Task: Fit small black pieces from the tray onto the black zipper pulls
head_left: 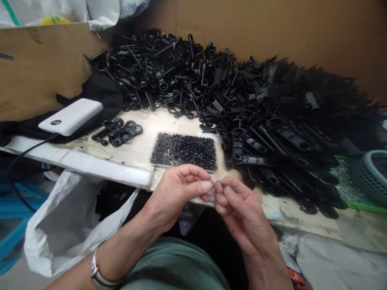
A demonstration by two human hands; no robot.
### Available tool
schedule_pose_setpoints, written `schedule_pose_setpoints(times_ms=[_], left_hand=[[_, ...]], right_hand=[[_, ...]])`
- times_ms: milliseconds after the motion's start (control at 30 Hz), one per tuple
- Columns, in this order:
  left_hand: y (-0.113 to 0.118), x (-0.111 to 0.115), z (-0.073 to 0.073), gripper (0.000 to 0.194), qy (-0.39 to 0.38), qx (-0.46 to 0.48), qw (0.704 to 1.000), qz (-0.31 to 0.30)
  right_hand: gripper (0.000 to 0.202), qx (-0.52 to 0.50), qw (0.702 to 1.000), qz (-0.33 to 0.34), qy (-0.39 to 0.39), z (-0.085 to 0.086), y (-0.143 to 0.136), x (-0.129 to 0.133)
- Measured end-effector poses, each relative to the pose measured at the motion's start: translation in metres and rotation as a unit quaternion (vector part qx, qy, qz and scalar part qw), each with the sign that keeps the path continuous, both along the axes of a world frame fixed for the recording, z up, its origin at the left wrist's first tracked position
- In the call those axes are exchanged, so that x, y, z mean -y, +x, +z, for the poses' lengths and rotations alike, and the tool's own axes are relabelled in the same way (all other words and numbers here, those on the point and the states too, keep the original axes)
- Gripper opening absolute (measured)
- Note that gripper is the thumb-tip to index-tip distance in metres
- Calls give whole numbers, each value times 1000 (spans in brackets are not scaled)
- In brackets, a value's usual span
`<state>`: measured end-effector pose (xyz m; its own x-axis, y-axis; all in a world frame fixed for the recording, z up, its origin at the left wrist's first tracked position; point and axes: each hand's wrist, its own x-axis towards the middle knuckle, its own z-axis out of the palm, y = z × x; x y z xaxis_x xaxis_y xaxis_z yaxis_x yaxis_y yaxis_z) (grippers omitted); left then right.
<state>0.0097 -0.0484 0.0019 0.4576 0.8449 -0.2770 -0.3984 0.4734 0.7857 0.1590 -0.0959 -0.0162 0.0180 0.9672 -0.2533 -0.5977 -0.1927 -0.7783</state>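
Observation:
My left hand [184,189] and my right hand [237,201] meet fingertip to fingertip in front of the table's near edge. The right thumb and fingers pinch a tiny dark piece, too small to name. In the left hand, thumb and forefinger are pressed together; whatever lies between them is too small to make out. Just beyond the hands sits a shallow clear tray [153,161] filled with small black parts [193,149] and, on its left side, small greyish metallic bits [166,147].
Black plastic arm-shaped parts [187,76] are heaped along the back and right. A few more [121,131] lie left of the tray, near a white power bank [72,114] with a cable. A green basket [371,173] stands right; a white sack [60,225] hangs open at lower left.

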Motion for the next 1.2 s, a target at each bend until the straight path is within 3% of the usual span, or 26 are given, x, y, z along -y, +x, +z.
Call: schedule_pose_setpoints(times_ms=[233,500,700,833,1067,1200], left_hand=[[0,1,1,12,2,2,1000,-2],[2,1,-1,12,1,3,1000,-4],[2,2,-2,13,19,-25,999,3],[2,2,-2,10,23,-36,999,16],[5,4,-2,7,61,-85,994,43],[6,6,0,7,77,-88,992,45]], right_hand=[[11,118,992,-32,33,0,-4,2],[8,170,982,-54,57,-1,-6,2],[9,266,956,-62,103,-6,-4,4],[9,381,914,-94,100,-2,-6,5],[6,609,763,-148,156,9,-14,14],[7,652,721,-137,187,11,-13,14]])
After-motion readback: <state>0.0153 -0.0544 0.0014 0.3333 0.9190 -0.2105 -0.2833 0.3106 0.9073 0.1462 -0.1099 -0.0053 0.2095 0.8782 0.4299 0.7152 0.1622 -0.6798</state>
